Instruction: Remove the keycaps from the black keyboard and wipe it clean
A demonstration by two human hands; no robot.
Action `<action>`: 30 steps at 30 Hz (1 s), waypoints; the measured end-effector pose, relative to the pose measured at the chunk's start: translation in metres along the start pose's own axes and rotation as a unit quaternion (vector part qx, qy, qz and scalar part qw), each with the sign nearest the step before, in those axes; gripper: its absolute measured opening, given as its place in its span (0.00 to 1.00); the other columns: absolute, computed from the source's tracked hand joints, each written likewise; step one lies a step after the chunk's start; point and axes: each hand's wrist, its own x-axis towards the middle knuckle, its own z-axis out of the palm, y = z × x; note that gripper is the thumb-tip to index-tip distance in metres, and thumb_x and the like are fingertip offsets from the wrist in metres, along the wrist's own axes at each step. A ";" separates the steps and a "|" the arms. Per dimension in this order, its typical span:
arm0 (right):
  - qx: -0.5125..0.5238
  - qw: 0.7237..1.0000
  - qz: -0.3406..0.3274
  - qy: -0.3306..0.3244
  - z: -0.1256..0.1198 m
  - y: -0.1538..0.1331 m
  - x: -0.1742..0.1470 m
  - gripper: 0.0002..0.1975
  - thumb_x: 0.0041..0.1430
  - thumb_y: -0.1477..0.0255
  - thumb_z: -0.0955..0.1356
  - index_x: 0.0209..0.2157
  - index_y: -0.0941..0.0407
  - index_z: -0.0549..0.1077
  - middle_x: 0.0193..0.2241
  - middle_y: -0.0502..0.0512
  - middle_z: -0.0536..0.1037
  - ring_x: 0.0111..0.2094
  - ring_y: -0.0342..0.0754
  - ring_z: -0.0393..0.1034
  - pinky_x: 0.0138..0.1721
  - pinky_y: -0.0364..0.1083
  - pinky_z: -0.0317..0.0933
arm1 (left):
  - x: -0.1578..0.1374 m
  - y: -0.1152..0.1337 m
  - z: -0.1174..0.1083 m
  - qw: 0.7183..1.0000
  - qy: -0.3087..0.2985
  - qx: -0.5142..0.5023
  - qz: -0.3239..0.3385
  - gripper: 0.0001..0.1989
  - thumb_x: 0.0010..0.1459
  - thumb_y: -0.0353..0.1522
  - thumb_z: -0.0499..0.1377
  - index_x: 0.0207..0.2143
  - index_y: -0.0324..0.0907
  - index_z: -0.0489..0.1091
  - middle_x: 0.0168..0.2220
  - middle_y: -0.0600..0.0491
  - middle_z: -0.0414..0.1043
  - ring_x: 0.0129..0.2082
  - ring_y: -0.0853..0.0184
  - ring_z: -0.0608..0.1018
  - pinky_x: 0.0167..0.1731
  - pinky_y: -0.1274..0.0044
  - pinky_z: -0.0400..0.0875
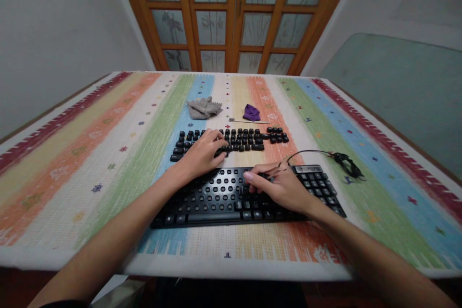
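My left hand reaches over rows of loose black keycaps laid out behind the keyboard. Its fingers are bent down, with thumb and fingertips closed around a keycap. In front of me lies a black keyboard, much of its main area stripped to bare key posts. Low above its right-centre part is my right hand, thumb and fingers drawn together; what they hold, if anything, is hidden. Keycaps are still fitted along the keyboard's bottom row and on the number pad.
A grey cloth and a crumpled purple cloth lie beyond the keycaps, with a thin toothbrush between them and the rows. The bundled cable rests at the right. A striped tablecloth covers the table.
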 end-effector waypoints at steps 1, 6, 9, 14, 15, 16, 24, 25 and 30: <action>-0.001 1.000 0.004 -0.011 0.000 0.000 -0.001 0.22 0.67 0.59 0.65 0.23 0.56 0.74 0.20 0.49 0.75 0.22 0.42 0.67 0.27 0.44 0.60 | -0.002 0.000 -0.005 1.000 0.011 0.001 0.000 0.08 0.61 0.27 0.58 0.42 0.37 0.74 0.43 0.45 0.70 0.45 0.59 0.71 0.49 0.63 0.70; 0.003 0.999 0.008 -0.051 0.003 -0.001 -0.009 0.22 0.66 0.58 0.66 0.22 0.56 0.75 0.18 0.49 0.73 0.20 0.41 0.62 0.22 0.43 0.54 | -0.024 -0.005 -0.033 0.997 0.071 -0.009 -0.001 0.08 0.66 0.30 0.55 0.42 0.40 0.73 0.39 0.48 0.73 0.42 0.62 0.74 0.45 0.67 0.71; -0.008 0.998 -0.010 -0.057 0.006 -0.003 -0.012 0.22 0.65 0.58 0.66 0.22 0.57 0.75 0.18 0.49 0.71 0.20 0.41 0.60 0.23 0.43 0.53 | -0.043 -0.009 -0.041 0.997 0.068 -0.030 -0.019 0.09 0.67 0.32 0.55 0.38 0.40 0.74 0.34 0.51 0.73 0.35 0.66 0.76 0.39 0.72 0.71; -0.008 0.998 -0.029 -0.046 0.008 -0.004 -0.015 0.22 0.66 0.59 0.66 0.21 0.56 0.76 0.17 0.50 0.72 0.20 0.42 0.60 0.23 0.44 0.54 | -0.073 -0.012 -0.034 0.999 0.009 -0.042 -0.027 0.11 0.66 0.36 0.57 0.40 0.41 0.76 0.27 0.54 0.70 0.26 0.70 0.73 0.28 0.77 0.68; -0.011 0.999 -0.030 -0.042 0.008 -0.004 -0.015 0.22 0.66 0.59 0.66 0.21 0.56 0.76 0.18 0.50 0.73 0.20 0.42 0.61 0.24 0.44 0.54 | -0.077 -0.011 -0.031 0.999 0.002 -0.039 -0.029 0.11 0.65 0.37 0.57 0.41 0.41 0.76 0.26 0.55 0.70 0.25 0.70 0.73 0.27 0.77 0.67; -0.015 0.999 -0.030 -0.039 0.008 -0.003 -0.016 0.22 0.66 0.60 0.66 0.22 0.56 0.76 0.18 0.51 0.74 0.21 0.42 0.62 0.24 0.44 0.55 | -0.080 -0.010 -0.028 0.999 -0.002 -0.035 -0.031 0.12 0.65 0.38 0.57 0.41 0.41 0.76 0.26 0.55 0.70 0.25 0.69 0.72 0.27 0.77 0.67; -0.031 0.998 -0.035 -0.032 0.014 -0.004 -0.015 0.19 0.66 0.62 0.66 0.23 0.55 0.76 0.19 0.50 0.74 0.22 0.43 0.65 0.25 0.44 0.57 | -0.084 -0.005 -0.018 1.000 0.000 0.001 -0.012 0.14 0.65 0.40 0.58 0.41 0.39 0.75 0.26 0.53 0.71 0.25 0.68 0.72 0.27 0.76 0.66; -0.035 0.998 -0.036 -0.036 0.016 -0.005 -0.014 0.19 0.66 0.62 0.66 0.23 0.55 0.76 0.19 0.50 0.74 0.21 0.43 0.65 0.25 0.44 0.56 | -0.084 -0.005 -0.018 1.000 -0.002 -0.002 -0.016 0.14 0.64 0.40 0.58 0.41 0.39 0.75 0.26 0.53 0.70 0.25 0.68 0.72 0.27 0.76 0.66; -0.080 0.992 -0.062 -0.078 0.023 -0.011 -0.005 0.20 0.67 0.62 0.65 0.23 0.55 0.74 0.18 0.49 0.71 0.21 0.41 0.61 0.26 0.44 0.54 | -0.085 -0.005 -0.019 1.000 0.006 -0.007 -0.020 0.14 0.65 0.41 0.57 0.41 0.40 0.75 0.27 0.52 0.72 0.26 0.66 0.74 0.28 0.75 0.68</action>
